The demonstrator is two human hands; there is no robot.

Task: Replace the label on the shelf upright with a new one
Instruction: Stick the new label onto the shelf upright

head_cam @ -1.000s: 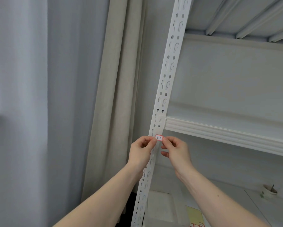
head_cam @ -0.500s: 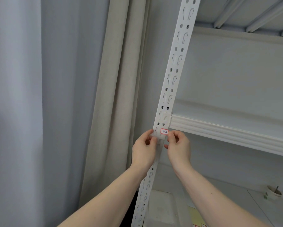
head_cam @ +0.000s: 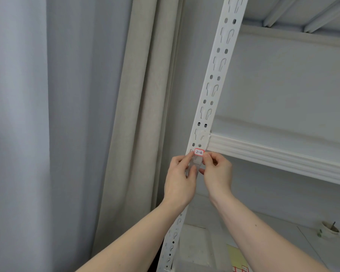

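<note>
A white slotted shelf upright (head_cam: 214,79) runs from top right down to the bottom centre. A small white label (head_cam: 199,152) with a red border, marked "2-4", lies against the upright just below the shelf beam joint. A clear strip of tape (head_cam: 195,163) hangs under the label, across the upright. My left hand (head_cam: 182,176) pinches the left edge of the tape and label. My right hand (head_cam: 217,173) pinches the right edge, fingers curled.
A white shelf beam (head_cam: 279,160) runs right from the upright. Beige and grey curtains (head_cam: 137,114) hang at the left. On the lower shelf lie a yellow sheet with red-bordered labels (head_cam: 239,260) and a roll of tape (head_cam: 329,229).
Both hands have carried the label up the upright, from well under the beam joint to just below it. The view has shifted with them.
</note>
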